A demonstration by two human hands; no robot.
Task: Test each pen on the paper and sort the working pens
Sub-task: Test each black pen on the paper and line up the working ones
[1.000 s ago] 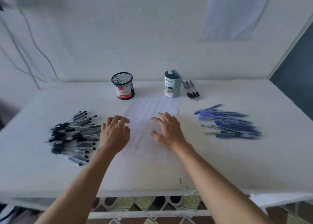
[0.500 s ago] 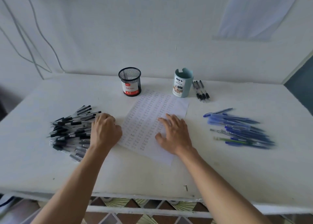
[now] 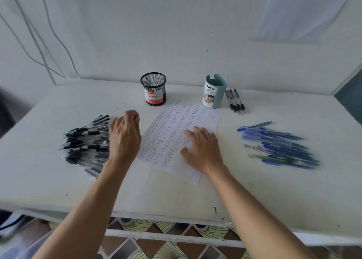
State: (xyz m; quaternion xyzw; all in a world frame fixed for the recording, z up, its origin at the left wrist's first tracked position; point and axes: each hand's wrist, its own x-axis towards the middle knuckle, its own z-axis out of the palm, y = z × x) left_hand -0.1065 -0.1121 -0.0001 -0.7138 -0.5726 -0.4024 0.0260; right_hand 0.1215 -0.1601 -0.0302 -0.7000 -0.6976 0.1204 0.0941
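Left hand [image 3: 125, 139] hangs over the right-hand edge of the pile of black pens [image 3: 86, 141], its fingers [image 3: 131, 115] curled downward at the far corner of the pile. The back of the hand hides the fingertips, so whether they have closed on a pen cannot be determined. Right hand [image 3: 203, 151] lies flat on the sheet of paper [image 3: 172, 125], fingers straight and spread, holding nothing and pinning the sheet to the table [image 3: 274, 190].

Black pens lie directly beneath and to the left of the left hand. Their long axes run roughly side to side, tilted slightly away from the person at the right end, so the near ends point toward the left hand and the paper. A pile of blue pens [image 3: 278, 145] lies well apart to the right of the right hand, also lying mostly side to side.

Assessment: the left hand is plainly the nearer to the black pile, and a pen drawn out of it along its own axis would travel a short way right onto the paper. The written rows suggest testing is well advanced, though both piles remain large.

Noted at the back: a mesh cup [image 3: 153, 89], a teal cup [image 3: 214, 91], and three black pens [image 3: 236, 102] just beside the latter.
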